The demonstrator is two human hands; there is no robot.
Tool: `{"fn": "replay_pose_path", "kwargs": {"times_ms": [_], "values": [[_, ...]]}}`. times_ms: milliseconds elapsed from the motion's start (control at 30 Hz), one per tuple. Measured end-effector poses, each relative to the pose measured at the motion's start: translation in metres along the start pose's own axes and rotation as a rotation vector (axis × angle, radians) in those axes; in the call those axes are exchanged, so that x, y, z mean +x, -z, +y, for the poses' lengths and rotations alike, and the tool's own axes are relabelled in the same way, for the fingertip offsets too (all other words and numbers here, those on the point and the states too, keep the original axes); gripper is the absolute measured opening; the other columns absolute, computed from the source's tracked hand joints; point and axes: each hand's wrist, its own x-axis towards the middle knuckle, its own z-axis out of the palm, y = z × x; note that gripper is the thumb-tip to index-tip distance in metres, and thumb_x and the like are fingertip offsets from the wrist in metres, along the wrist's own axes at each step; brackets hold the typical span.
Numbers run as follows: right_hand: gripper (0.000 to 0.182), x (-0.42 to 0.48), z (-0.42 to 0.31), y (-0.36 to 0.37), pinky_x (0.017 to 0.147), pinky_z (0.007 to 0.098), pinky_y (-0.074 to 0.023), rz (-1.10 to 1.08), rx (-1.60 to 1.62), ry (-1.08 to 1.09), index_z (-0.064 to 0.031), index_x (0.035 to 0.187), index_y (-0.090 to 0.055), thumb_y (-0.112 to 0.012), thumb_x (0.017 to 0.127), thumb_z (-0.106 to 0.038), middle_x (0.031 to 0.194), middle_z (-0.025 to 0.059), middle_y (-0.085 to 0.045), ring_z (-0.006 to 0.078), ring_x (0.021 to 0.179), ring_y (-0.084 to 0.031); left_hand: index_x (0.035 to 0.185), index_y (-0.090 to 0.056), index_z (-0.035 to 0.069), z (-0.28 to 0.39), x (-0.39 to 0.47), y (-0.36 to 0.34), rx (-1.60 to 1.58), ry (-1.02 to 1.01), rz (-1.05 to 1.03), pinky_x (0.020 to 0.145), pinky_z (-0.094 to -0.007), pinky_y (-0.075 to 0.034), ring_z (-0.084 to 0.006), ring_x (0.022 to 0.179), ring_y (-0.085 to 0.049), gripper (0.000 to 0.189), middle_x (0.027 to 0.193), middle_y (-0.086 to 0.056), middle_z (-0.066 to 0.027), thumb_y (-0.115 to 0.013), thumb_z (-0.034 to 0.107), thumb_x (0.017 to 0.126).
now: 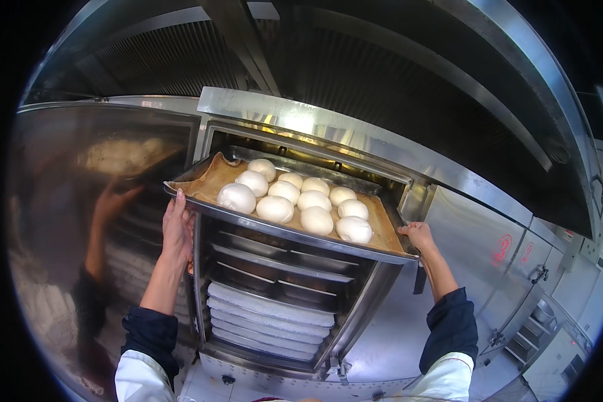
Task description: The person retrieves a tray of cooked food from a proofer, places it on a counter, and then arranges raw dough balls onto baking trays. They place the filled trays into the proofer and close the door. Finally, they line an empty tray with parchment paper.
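Between my hands is a dark metal baking tray (291, 236), its far part inside the top of a stainless steel cabinet (377, 281). My left hand (177, 226) grips the tray's left front corner, thumb at the rim. At the right front corner, my right hand (416, 235) holds the edge. Brown baking paper (206, 181) lines the tray and curls up at the left. Several round white dough balls (314, 201) sit on it in rows. The fingers beneath the tray are partly hidden.
Lower in the cabinet are metal trays (281, 254) and several stacked pale, cloth-like layers (271, 321). The cabinet's shiny door (105, 241) stands swung out at left, reflecting my arm. An extractor hood (382, 75) hangs overhead. Steel doors with red numerals (502, 249) are at right.
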Motion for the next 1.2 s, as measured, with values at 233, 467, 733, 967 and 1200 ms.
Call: {"fn": "replay_pose_path", "kwargs": {"times_ms": [233, 467, 733, 967, 1200], "values": [[0.025, -0.017, -0.028, 0.001, 0.074, 0.0361, -0.0539, 0.053, 0.956, -0.279, -0.0071, 0.098, -0.065, -0.067, 0.088, -0.030, 0.094, 0.0065, -0.071, 0.0212, 0.081, -0.067, 0.109, -0.060, 0.019, -0.010, 0.031, -0.033, 0.163, -0.017, 0.179, 0.077, -0.0255, -0.038, -0.0035, 0.085, -0.052, 0.042, 0.094, -0.060, 0.0084, -0.063, 0.057, 0.094], [0.057, -0.081, -0.055, -0.048, 0.110, 0.0421, -0.0314, 0.520, 0.314, 0.342, -0.0020, 0.146, -0.040, -0.045, 0.104, -0.040, 0.134, 0.0154, -0.051, 0.0316, 0.124, -0.046, 0.116, -0.059, 0.013, -0.008, 0.070, -0.045, 0.208, -0.038, 0.236, 0.075, -0.0262, -0.037, -0.0117, 0.083, -0.050, 0.068, 0.107, -0.059, 0.0011, -0.067, 0.071, 0.082], [0.068, -0.038, -0.040, -0.090, 0.115, 0.0518, -0.0241, 0.513, -0.730, 0.761, -0.0034, 0.148, -0.038, -0.064, 0.093, -0.033, 0.139, 0.0196, -0.046, 0.0360, 0.135, -0.038, 0.126, -0.059, 0.005, -0.099, 0.170, -0.035, 0.412, 0.223, 0.510, 0.058, -0.0259, -0.040, -0.0118, 0.080, -0.055, 0.084, 0.120, -0.059, -0.0058, -0.077, 0.068, 0.074], [0.077, -0.015, -0.030, -0.142, 0.123, 0.0509, -0.0110, 0.199, -0.833, 0.848, -0.0019, 0.150, -0.036, -0.062, 0.092, -0.045, 0.159, 0.0200, -0.028, 0.0329, 0.151, -0.020, 0.126, -0.051, 0.005, -0.131, -0.040, -0.050, 0.428, -0.383, 0.024, 0.085, -0.0311, -0.043, -0.0124, 0.091, -0.053, 0.037, 0.099, -0.053, -0.0021, -0.059, 0.032, 0.101], [0.084, 0.008, -0.038, -0.188, 0.124, 0.0515, -0.0020, 0.241, -1.036, 0.785, -0.0090, 0.156, -0.029, -0.059, 0.091, -0.053, 0.164, 0.0096, -0.020, 0.0255, 0.153, -0.012, 0.126, -0.048, -0.001, 0.023, -0.276, 0.102, 1.391, -1.047, 0.378, 0.112, -0.0502, -0.030, -0.0394, 0.126, -0.048, 0.044, 0.131, -0.051, -0.0216, -0.060, 0.015, 0.088]]}}
